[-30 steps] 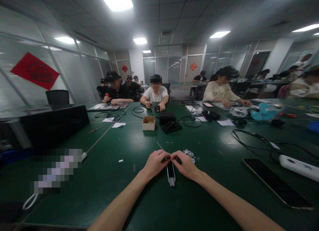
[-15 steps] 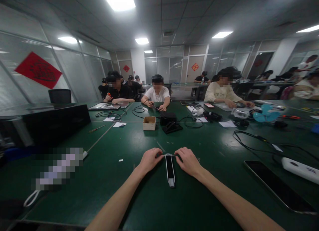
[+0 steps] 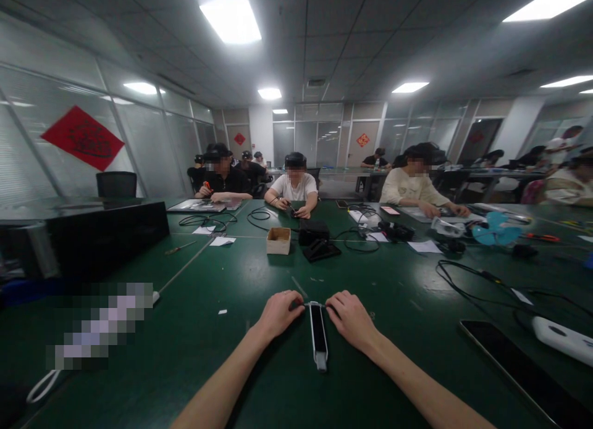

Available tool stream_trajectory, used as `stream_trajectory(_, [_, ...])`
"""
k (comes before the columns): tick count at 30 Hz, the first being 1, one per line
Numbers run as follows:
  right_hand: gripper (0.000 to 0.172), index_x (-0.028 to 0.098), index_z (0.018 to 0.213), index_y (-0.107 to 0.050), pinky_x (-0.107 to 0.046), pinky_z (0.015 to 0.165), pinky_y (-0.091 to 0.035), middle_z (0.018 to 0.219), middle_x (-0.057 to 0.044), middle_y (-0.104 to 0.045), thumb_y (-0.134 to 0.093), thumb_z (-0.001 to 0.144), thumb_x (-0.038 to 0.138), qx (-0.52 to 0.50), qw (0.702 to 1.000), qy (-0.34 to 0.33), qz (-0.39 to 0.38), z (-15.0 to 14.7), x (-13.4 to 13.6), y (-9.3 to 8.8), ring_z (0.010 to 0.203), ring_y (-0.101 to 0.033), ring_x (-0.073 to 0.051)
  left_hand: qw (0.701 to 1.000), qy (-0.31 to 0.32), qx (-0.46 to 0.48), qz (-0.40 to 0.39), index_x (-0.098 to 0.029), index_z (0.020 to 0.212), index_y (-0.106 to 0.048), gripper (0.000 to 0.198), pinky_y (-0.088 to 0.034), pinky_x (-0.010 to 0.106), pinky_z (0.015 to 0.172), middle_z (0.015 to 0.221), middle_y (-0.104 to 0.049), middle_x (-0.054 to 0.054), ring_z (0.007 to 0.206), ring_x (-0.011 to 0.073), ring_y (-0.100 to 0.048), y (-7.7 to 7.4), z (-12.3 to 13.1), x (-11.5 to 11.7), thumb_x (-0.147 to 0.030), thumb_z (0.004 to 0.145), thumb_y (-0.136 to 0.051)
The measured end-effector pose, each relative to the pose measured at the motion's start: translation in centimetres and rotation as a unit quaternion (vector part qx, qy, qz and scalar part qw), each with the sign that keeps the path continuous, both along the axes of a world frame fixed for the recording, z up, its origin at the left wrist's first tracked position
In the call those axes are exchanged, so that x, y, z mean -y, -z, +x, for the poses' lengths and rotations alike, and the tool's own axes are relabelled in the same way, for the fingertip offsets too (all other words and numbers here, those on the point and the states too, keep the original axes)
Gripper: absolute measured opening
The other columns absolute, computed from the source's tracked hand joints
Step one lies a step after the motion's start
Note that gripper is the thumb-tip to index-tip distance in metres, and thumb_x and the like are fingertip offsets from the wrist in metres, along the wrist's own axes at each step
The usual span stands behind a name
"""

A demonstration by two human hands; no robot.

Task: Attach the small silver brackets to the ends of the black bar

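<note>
At six o'clock on the worktop (image 3: 152, 379), a slim device (image 3: 318, 333) looks whole, though work seems unfinished: left hand (image 3: 280, 310) and right hand (image 3: 351, 316) flank its twelve-o'clock end, fingers curled, grip unclear.

Head view: slim white-edged device (image 3: 318, 333) on green table (image 3: 152, 370), lower centre of frame
Left hand (image 3: 279, 313) just left of its far end, right hand (image 3: 353, 320) just right, both curled, contact unclear; open box (image 3: 278, 247) near frame centre; dark phone (image 3: 516, 370) lower right; blue fan blades (image 3: 496, 233) at right
</note>
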State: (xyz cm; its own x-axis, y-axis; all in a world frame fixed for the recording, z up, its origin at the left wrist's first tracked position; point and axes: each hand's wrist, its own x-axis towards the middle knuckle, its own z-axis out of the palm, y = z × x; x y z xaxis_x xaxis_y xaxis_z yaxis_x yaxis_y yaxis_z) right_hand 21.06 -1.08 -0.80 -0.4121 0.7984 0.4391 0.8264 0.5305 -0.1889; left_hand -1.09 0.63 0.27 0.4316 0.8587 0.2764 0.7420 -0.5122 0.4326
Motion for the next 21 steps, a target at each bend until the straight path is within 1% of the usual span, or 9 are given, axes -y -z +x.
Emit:
stream_trajectory(3, [0.022,0.018,0.093,-0.065,-0.032,0.073,-0.046,0.093,-0.007,-0.065,-0.043,0.090,0.017,0.019,1.000,0.016,-0.016,-0.25,0.38,-0.71,0.085,-0.057,-0.019,1.000,0.010,-0.004,-0.003,-0.019,0.091,-0.063,0.011,-0.042,0.024,0.067,0.086,-0.064,0.001,0.075,0.0147,-0.058,0.12,0.01,-0.15,-0.024,0.085,-0.056])
stream_trajectory(6, [0.023,0.017,0.095,-0.065,-0.031,0.075,-0.046,0.096,-0.007,-0.065,-0.043,0.090,0.016,0.026,0.999,0.018,-0.028,-0.32,0.55,-1.04,0.086,-0.056,-0.018,1.000,0.006,-0.007,-0.009,-0.019,0.092,-0.063,0.012,-0.041,0.024,0.066,0.087,-0.064,0.000,0.075,0.0147,-0.057,0.23,0.01,-0.23,-0.026,0.086,-0.055])
stream_trajectory(10, [0.022,0.018,0.098,-0.064,-0.030,0.074,-0.046,0.097,-0.007,-0.064,-0.044,0.090,0.016,0.026,0.999,0.017,-0.035,-0.20,0.38,-0.71,0.086,-0.057,-0.018,1.000,0.011,0.004,-0.016,-0.020,0.092,-0.063,0.013,-0.042,0.025,0.068,0.088,-0.064,0.000,0.077,0.0150,-0.057,0.26,0.03,-0.21,-0.027,0.087,-0.053])
stream_trajectory(14, [0.022,0.018,0.097,-0.064,-0.030,0.074,-0.045,0.095,-0.007,-0.064,-0.043,0.090,0.016,0.029,0.999,0.017,-0.024,-0.14,0.20,-0.35,0.086,-0.057,-0.018,1.000,0.017,0.016,-0.016,-0.020,0.094,-0.063,0.012,-0.043,0.025,0.071,0.092,-0.064,0.001,0.081,0.0158,-0.058,0.40,0.11,-0.25,-0.025,0.087,-0.054])
stream_trajectory(21, [0.023,0.018,0.098,-0.065,-0.030,0.074,-0.046,0.096,-0.006,-0.064,-0.043,0.091,0.016,0.012,0.999,0.016,-0.031,-0.16,0.12,-0.21,0.085,-0.057,-0.017,0.999,0.015,0.035,-0.009,-0.020,0.089,-0.063,0.010,-0.044,0.025,0.071,0.089,-0.064,0.000,0.080,0.0154,-0.059,0.73,0.21,-0.40,-0.025,0.087,-0.055])
